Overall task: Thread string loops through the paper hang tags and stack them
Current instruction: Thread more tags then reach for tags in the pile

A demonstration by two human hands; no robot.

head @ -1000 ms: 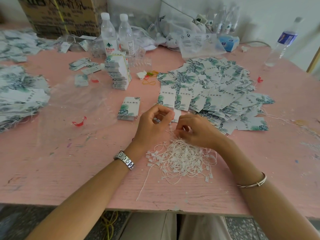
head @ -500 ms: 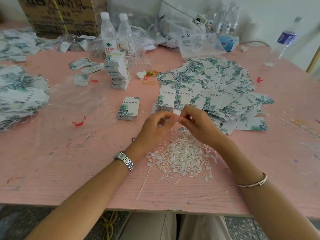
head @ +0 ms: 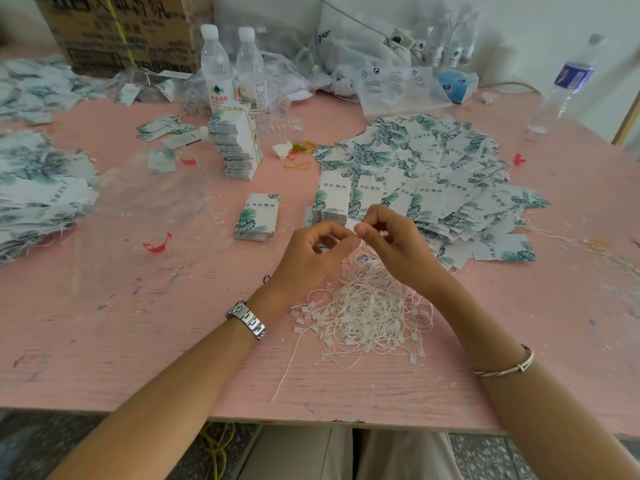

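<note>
Hands meet over a tangle of thin string loops (head: 363,306) on a scuffed pink table (head: 104,341)
Left hand (head: 311,254) and right hand (head: 398,247) curl tight, fingertips pinching one small white piece (head: 352,226) between them — string or tag, unclear; glossy leaf-print paper tags (head: 433,174) fan out just behind.

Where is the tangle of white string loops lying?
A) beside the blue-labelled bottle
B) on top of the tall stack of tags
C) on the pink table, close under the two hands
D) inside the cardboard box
C: the tangle of string loops lies on the pink table, close under the left hand and right hand, whose fingers pinch a small white piece.
</note>
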